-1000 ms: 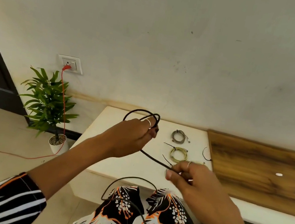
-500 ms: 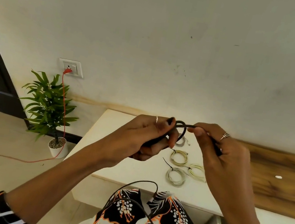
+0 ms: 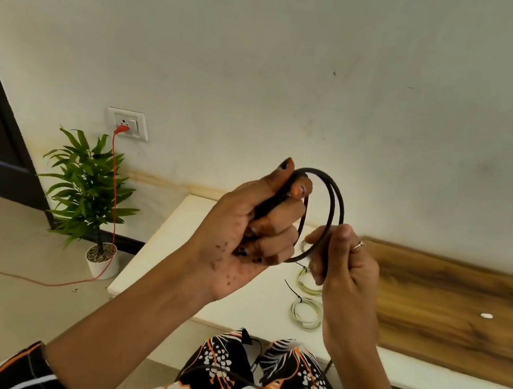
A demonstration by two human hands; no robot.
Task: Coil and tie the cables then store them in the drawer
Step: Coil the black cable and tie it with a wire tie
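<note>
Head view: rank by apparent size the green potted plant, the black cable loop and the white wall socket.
1. Green potted plant.
2. Black cable loop, though it is held nearer the camera, so true size is unsure.
3. White wall socket.

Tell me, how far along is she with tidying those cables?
Partway. Done: light coiled cables already lie tied on the white table. In hand: the left hand grips the black cable loops while the right hand feeds more. Left: finish coiling, tie it, store everything.
</note>
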